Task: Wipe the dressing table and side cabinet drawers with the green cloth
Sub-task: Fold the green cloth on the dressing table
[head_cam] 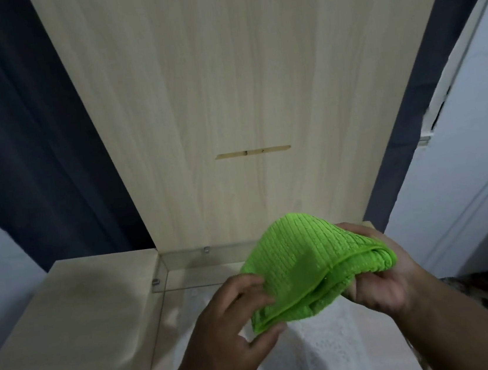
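green cloth (pixel 314 265) folded between both hands, left hand (pixel 237 317) pinching its near edge, right hand (pixel 379 272) gripping the fold, apparently forming a wiping pad above the dressing table (pixel 77 313).

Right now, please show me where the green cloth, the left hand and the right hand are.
green cloth (pixel 305 266): head view, ribbed top face.
left hand (pixel 223 325): head view, back of hand.
right hand (pixel 384 284): head view, palm side.
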`<act>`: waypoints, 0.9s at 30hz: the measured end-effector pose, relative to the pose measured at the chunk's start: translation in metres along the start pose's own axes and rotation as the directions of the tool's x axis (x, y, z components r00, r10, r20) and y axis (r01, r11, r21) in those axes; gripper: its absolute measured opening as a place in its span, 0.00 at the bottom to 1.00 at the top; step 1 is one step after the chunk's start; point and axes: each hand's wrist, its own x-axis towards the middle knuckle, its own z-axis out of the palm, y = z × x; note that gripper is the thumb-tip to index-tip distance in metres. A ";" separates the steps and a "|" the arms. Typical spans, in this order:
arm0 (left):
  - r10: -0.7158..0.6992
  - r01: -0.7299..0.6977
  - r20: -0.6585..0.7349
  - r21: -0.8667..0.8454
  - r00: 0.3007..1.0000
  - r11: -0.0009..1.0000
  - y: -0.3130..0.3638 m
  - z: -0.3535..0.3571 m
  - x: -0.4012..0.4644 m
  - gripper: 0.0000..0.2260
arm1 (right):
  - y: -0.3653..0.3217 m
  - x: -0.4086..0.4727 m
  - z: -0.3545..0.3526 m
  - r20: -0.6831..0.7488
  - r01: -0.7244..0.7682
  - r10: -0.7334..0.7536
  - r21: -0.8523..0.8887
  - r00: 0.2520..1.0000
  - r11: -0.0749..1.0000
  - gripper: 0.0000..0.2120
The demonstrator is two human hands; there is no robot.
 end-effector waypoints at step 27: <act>-0.818 0.847 0.572 -0.459 0.053 -0.266 -0.025 -0.002 -0.015 0.21 | 0.110 0.003 -0.082 -0.267 -0.335 0.306 -0.069 0.914 0.940 0.28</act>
